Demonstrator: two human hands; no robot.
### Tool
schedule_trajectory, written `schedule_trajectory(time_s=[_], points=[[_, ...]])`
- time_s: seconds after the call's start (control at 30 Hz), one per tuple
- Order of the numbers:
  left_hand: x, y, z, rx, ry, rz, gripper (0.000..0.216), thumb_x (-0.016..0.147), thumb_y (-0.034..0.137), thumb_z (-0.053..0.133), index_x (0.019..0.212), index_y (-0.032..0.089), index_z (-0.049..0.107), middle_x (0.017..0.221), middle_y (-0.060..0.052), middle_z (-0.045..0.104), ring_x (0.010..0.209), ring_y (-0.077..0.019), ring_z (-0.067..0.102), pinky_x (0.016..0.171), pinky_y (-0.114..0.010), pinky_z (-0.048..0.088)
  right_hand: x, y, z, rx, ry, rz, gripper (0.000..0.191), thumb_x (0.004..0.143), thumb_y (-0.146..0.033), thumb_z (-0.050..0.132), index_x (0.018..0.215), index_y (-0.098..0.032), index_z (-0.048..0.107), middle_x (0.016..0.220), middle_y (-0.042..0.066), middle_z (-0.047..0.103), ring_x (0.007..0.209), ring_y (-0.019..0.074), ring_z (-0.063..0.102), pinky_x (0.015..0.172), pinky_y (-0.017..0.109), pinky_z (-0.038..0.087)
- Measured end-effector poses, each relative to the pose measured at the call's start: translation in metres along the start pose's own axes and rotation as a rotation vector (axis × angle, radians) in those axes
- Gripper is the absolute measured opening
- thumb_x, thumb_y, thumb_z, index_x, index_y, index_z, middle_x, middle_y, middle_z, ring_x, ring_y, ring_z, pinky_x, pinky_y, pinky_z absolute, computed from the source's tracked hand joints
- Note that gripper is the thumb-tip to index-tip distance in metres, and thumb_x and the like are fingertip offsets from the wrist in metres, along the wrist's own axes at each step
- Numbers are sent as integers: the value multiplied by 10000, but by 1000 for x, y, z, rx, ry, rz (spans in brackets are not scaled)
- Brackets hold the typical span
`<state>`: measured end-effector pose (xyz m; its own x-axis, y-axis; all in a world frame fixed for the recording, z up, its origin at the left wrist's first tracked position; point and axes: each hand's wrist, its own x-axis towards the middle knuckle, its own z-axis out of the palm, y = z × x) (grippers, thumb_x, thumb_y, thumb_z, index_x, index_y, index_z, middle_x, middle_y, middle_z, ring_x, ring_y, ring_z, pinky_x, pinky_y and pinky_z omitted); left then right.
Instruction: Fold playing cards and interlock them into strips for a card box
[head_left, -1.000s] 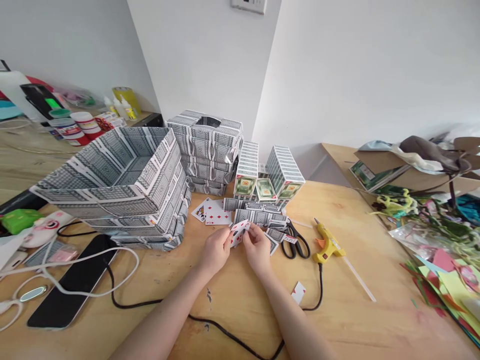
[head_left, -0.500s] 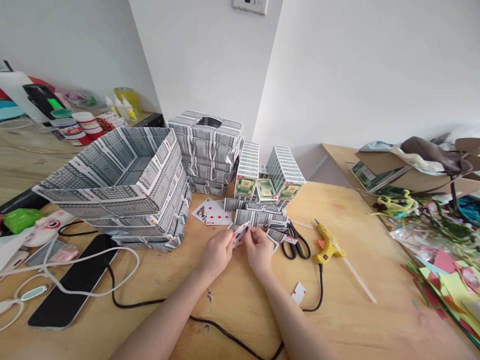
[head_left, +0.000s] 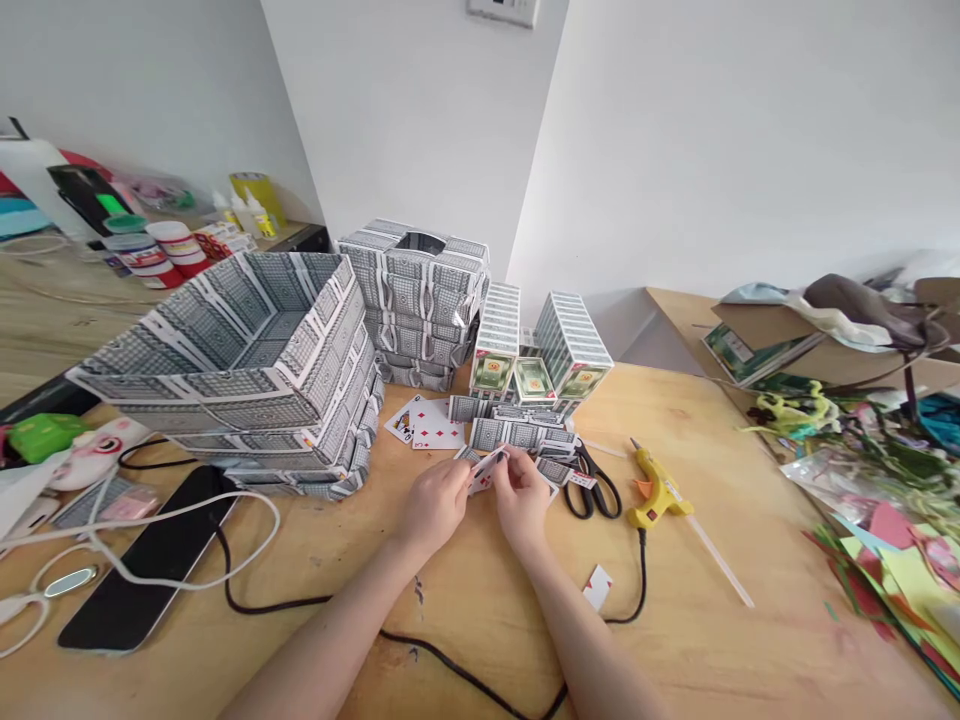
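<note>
Between my two hands is a playing card (head_left: 486, 474), its face toward me and partly hidden by fingers. My left hand (head_left: 437, 503) pinches its left side; my right hand (head_left: 521, 497) has thumb and fingers closed on its right side. Just beyond lie folded grey-backed cards (head_left: 517, 436) in a row. Two flat playing cards (head_left: 438, 425) rest to the left of them, faces up. Black-handled scissors (head_left: 592, 487) lie right of my right hand, partly under cards. A yellow glue gun (head_left: 658, 492) with a clear glue stick is farther right.
At left stand an open box made of cards (head_left: 315, 400) and a card-covered box with a top hole (head_left: 420, 300). Card packs (head_left: 574, 340) are stacked behind. A phone (head_left: 150, 560), cables and a card scrap (head_left: 598, 587) lie nearer. Coloured paper (head_left: 900, 570) covers the right edge.
The card between my hands has tilted lower and flatter, and my right fingers have shifted over its upper edge. Other things stay where they were.
</note>
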<state>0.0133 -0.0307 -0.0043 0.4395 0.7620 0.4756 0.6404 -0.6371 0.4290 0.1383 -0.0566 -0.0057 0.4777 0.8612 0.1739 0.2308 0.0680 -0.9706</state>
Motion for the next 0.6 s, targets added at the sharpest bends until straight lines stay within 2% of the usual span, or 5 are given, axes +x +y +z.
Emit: schedule_trajectory(time_s=[0.07, 0.17, 0.4, 0.5, 0.6], points=[[0, -1, 0, 3, 8, 5, 217, 861, 176, 335, 677, 189, 449, 619, -17, 539, 600, -145, 512, 540, -244, 361, 1, 0, 0, 6, -36, -22, 280, 793, -360, 456, 894, -142, 599, 730, 49, 633, 584, 137, 563, 544, 242, 455], [0, -2, 1, 23, 6, 0, 224, 862, 175, 338, 667, 189, 447, 619, -18, 542, 606, -146, 517, 545, -245, 365, 1, 3, -1, -71, -51, -67, 271, 816, -358, 427, 846, -148, 597, 672, 37, 620, 558, 133, 552, 529, 236, 444], [0, -3, 1, 24, -31, 1, 233, 868, 189, 338, 655, 187, 432, 612, -13, 533, 597, -138, 511, 543, -234, 354, -1, 8, -1, -262, 17, -115, 237, 827, -340, 413, 788, -165, 568, 639, 27, 605, 550, 133, 547, 551, 240, 421], [-1, -4, 1, 18, -17, -27, 238, 868, 195, 343, 646, 188, 427, 605, -10, 533, 589, -132, 510, 543, -228, 346, 0, 8, 0, -179, -5, -67, 232, 815, -341, 431, 799, -161, 576, 643, 32, 616, 550, 140, 561, 544, 246, 434], [0, -5, 2, 17, 58, -98, 245, 864, 222, 360, 629, 188, 421, 585, -7, 530, 559, -127, 502, 523, -224, 327, 1, 7, 2, 24, -123, 12, 233, 791, -327, 468, 886, -148, 585, 730, 59, 660, 618, 163, 607, 561, 260, 473]])
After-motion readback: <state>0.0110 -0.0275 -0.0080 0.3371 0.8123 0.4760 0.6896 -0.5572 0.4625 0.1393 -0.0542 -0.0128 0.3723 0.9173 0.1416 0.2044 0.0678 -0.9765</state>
